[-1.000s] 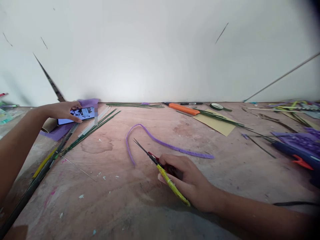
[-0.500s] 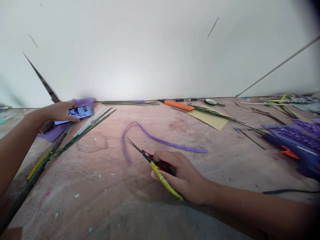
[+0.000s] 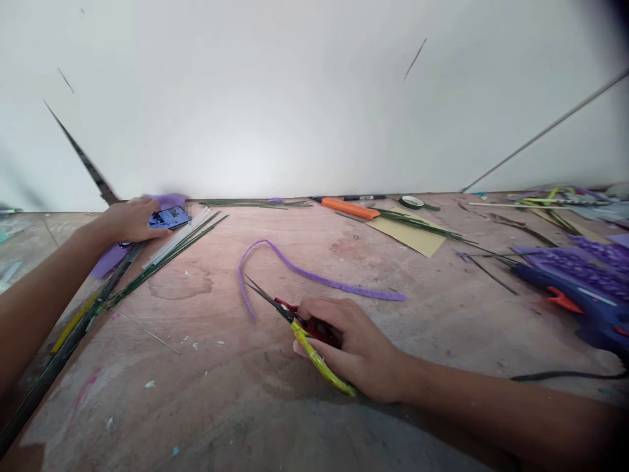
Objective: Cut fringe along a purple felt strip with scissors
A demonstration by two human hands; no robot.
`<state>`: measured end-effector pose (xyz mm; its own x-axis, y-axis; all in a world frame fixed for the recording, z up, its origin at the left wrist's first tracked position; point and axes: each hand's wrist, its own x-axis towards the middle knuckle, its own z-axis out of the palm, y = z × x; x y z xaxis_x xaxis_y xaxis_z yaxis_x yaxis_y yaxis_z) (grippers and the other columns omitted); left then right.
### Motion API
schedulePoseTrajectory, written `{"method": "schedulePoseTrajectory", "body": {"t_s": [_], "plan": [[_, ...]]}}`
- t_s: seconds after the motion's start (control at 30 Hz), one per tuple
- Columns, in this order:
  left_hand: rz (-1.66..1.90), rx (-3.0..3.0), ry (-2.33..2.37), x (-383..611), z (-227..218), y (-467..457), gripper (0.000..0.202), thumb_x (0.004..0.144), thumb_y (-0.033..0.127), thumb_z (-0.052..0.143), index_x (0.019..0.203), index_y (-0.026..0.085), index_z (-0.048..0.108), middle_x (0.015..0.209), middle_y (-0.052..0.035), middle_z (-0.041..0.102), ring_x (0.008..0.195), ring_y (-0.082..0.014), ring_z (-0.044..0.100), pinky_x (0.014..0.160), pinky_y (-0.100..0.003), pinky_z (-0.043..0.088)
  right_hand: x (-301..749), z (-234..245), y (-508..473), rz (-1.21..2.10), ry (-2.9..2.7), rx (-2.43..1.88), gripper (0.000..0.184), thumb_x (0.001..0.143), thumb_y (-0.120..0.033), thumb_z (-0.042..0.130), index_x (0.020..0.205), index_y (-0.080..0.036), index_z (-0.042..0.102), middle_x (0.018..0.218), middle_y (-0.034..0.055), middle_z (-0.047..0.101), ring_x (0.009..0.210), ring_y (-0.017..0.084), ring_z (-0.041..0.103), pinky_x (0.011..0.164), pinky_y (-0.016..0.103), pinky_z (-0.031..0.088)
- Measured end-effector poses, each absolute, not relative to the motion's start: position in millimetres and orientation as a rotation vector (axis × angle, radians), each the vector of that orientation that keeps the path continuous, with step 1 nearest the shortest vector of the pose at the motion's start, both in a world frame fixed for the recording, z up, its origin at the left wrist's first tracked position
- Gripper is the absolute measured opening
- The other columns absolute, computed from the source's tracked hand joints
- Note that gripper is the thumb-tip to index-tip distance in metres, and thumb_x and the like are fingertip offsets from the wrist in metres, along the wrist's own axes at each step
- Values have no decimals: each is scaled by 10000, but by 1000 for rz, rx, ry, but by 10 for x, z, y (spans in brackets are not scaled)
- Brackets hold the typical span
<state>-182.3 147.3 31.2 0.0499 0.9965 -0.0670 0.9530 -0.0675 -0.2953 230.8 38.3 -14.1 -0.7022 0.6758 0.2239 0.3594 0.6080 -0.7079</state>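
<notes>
At the back left, my left hand (image 3: 128, 221) is closed around a phone (image 3: 170, 217) with a lit screen. Purple paper (image 3: 107, 261) lies beneath the phone and hand. My right hand (image 3: 356, 344), right of centre, grips scissors (image 3: 314, 357) with one yellow-wrapped handle and one red handle. Their thin blades are slightly parted and point to the upper left. The tips lie close to a thin purple strip (image 3: 339, 284) curved on the table; I cannot tell whether they touch it. No part of the strip is between my fingers.
Green stems (image 3: 170, 259) lie near the phone beside white sticks (image 3: 177, 236). Along the back are an orange cutter (image 3: 350, 208), a tape roll (image 3: 411, 202) and yellow paper (image 3: 407, 236). A blue glue gun (image 3: 565, 288) with a black cord lies right. A white wall (image 3: 275, 98) stands behind.
My left hand has moved slightly right along with the phone, uncovering more of the purple paper. My right hand and the scissors have barely moved.
</notes>
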Motion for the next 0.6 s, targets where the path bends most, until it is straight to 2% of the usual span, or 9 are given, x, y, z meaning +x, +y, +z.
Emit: {"method": "schedulePoseTrajectory", "body": {"t_s": [0.07, 0.17, 0.23, 0.43, 0.6], "plan": [[361, -2110, -2029, -1802, 288, 1474, 442, 935, 466, 543, 1234, 139, 558, 1225, -126, 594, 1076, -260, 601, 906, -470, 505, 2309, -142, 382, 881, -2360, -812, 206, 881, -272, 594, 723, -171, 509, 654, -46, 482, 570, 89, 391, 545, 231, 264], [331, -2091, -2031, -1763, 253, 1479, 593, 909, 599, 453, 1226, 107, 546, 1243, -192, 587, 1160, -351, 564, 902, -491, 491, 2312, -144, 382, 878, -2367, -808, 193, 871, -254, 604, 725, -171, 508, 651, -50, 476, 571, 87, 388, 547, 231, 264], [313, -2086, -2030, -1740, 237, 1483, 641, 884, 652, 390, 1208, 123, 553, 1240, -212, 594, 1197, -395, 541, 899, -486, 481, 2313, -147, 384, 879, -2369, -812, 186, 865, -246, 607, 726, -170, 509, 655, -49, 479, 575, 88, 390, 549, 230, 267], [264, -2067, -2045, -1715, 236, 1477, 671, 845, 690, 349, 1206, 170, 571, 1247, -210, 602, 1172, -407, 563, 847, -479, 487, 2317, -137, 377, 887, -2377, -824, 201, 879, -277, 596, 734, -173, 504, 649, -45, 492, 564, 89, 395, 543, 231, 266], [233, -2061, -2069, -1714, 237, 1477, 727, 816, 695, 384, 1240, 137, 576, 1252, -240, 601, 1159, -441, 562, 859, -514, 478, 2326, -128, 372, 893, -2390, -833, 218, 894, -300, 584, 736, -175, 499, 664, -35, 507, 573, 96, 405, 548, 235, 273]]}}
